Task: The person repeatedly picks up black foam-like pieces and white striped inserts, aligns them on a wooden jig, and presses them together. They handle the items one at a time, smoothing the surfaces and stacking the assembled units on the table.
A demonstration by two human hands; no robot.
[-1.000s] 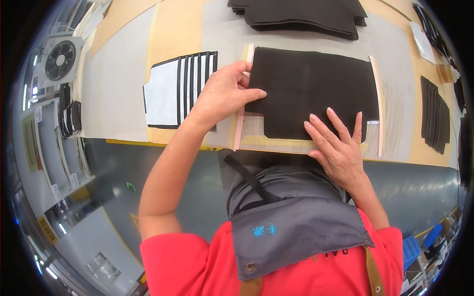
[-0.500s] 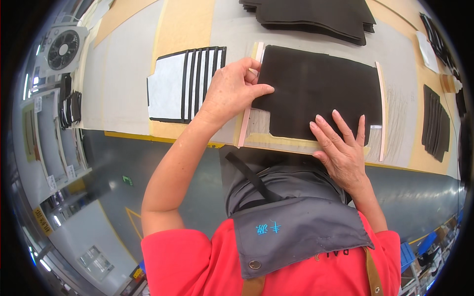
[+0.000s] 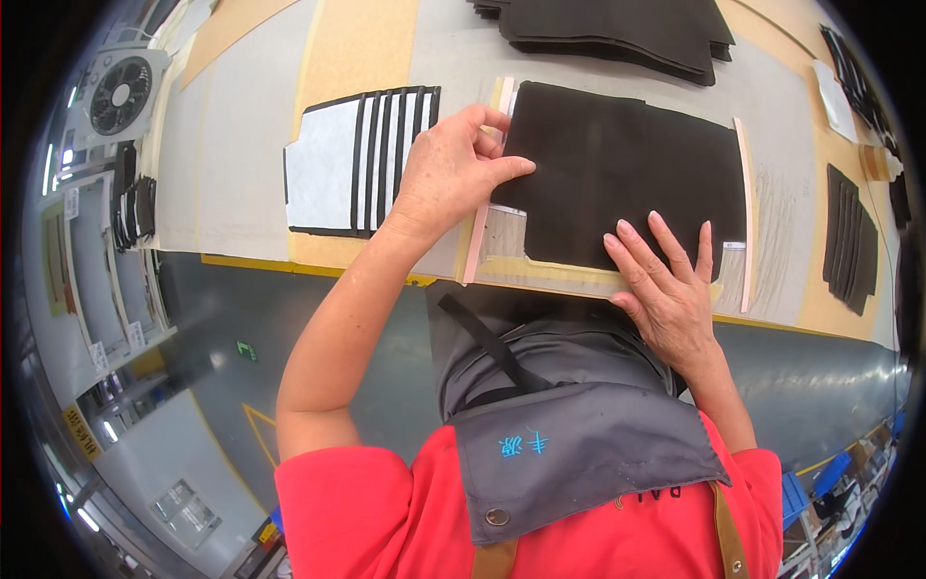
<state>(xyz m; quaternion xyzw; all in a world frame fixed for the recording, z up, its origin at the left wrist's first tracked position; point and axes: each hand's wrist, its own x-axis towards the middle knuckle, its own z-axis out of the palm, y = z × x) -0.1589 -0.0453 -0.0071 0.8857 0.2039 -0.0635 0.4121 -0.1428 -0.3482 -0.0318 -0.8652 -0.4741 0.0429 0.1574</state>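
Observation:
A black sheet piece [image 3: 598, 164] with a notched lower-left corner lies flat between two pale pink strips, the left strip [image 3: 478, 232] and the right strip [image 3: 745, 212]. My left hand [image 3: 453, 166] is at its left edge, thumb on top and the other fingers curled at the edge, their tips partly hidden. My right hand [image 3: 667, 294] rests flat on the lower right of the sheet, fingers spread. Left of my left hand lie overlapping white panels with black borders [image 3: 323, 169].
A stack of black pieces [image 3: 617, 39] lies at the far side of the table. More black pieces [image 3: 851, 241] overlap at the right. Yellow tape [image 3: 559, 275] runs along the near table edge. A fan [image 3: 121, 95] stands at far left.
The left part of the black sheet has shifted slightly away from me, and a thin white line now shows below its lower-left edge. Both hands keep nearly the same places.

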